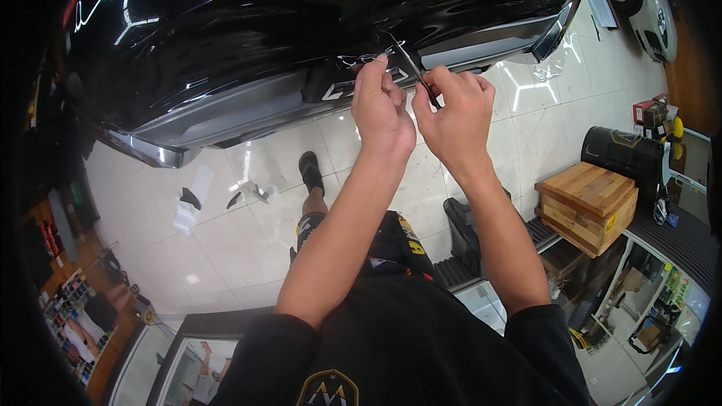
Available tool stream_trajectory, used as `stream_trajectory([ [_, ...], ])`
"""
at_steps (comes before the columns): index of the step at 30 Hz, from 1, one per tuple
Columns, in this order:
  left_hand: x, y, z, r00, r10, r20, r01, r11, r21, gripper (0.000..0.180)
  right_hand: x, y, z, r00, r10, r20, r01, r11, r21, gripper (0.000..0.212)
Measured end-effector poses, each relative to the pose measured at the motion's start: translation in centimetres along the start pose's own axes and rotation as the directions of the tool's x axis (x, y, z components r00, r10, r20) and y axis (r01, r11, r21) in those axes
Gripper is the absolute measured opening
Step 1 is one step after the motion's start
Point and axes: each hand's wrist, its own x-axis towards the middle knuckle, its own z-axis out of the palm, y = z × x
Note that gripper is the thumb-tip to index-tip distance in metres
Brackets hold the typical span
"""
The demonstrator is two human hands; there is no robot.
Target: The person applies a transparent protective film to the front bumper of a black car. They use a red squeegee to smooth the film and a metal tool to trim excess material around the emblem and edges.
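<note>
Glossy black bumper, a slim dark tool at its middle.
Remotely, I see my right hand pinching the tool, its long axis slanting forward and left over the bumper; my left hand, fingers curled, is just left of it, though I cannot tell whether it grips anything. Pale tiled floor spreads below the bumper, a white car beyond its right end.

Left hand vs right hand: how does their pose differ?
Right hand pinches a slim dark tool; no tool shows in the left hand. Left hand extends farther up over the glossy black car body; right hand sits lower, mostly over the tiled floor. Both hands are bare.
</note>
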Motion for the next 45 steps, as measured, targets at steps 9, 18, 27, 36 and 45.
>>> stream_trajectory([
  [9, 0.0, -0.1, -0.2, 1.0, 0.011, 0.027, -0.01, 1.0, -0.021, 0.015, -0.6, -1.3, -2.2, 0.996, 0.075, 0.041, -0.076, 0.997, 0.021, 0.008],
  [18, 0.1, -0.2, -0.5, 0.999, -0.005, 0.046, 0.006, 1.0, -0.016, 0.014, 2.0, -3.2, -5.6, 0.961, 0.098, 0.26, -0.072, 0.992, -0.107, 0.007],
  [27, -0.7, 1.0, 0.8, 0.997, -0.076, -0.034, 0.074, 0.995, -0.061, 0.014, 0.0, 0.5, -7.8, 0.933, 0.286, 0.22, -0.327, 0.928, 0.18, 0.042],
  [36, 0.4, 1.7, 1.8, 0.994, -0.112, -0.011, 0.111, 0.991, -0.071, 0.014, 4.3, 0.9, 0.4, 0.971, 0.233, -0.057, -0.172, 0.842, 0.511, 0.016],
  [45, -0.3, 5.2, 1.8, 0.962, -0.273, 0.014, 0.272, 0.962, 0.017, 0.011, 7.6, 1.6, 2.2, 0.993, 0.116, -0.008, -0.105, 0.922, 0.373, 0.03],
])
